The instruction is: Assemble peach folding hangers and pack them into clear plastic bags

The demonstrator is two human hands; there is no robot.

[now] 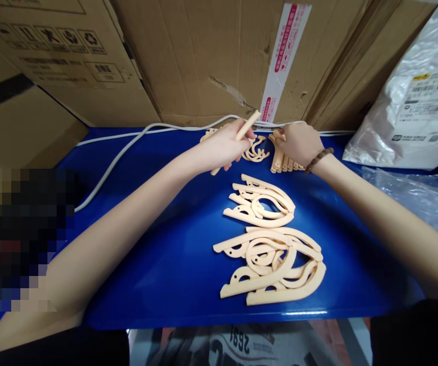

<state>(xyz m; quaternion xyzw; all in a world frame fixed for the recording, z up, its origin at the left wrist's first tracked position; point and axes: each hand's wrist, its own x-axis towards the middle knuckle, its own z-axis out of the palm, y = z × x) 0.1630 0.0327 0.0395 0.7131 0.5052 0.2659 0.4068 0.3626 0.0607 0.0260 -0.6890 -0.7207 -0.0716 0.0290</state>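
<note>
My left hand [224,145] is closed around a beige plastic hanger arm [250,124], whose end sticks up past the fingers. My right hand [301,143], with a brown bead bracelet at the wrist, reaches to a row of similar beige hanger arms [279,158]; its fingers are bent onto the upper end of one. Between the hands lie small curved beige hooks [257,152]. More beige pieces [208,134] are partly hidden behind my left hand. Nearer to me, folded beige hangers [272,295] lie overlapping, with another group of folded hangers [259,219] just beyond.
Everything lies on a blue table [157,274]. A white cable [117,165] runs along its back and left side. Cardboard boxes [203,56] stand behind. At the right are a white plastic parcel bag [398,112] and clear plastic wrap [425,198].
</note>
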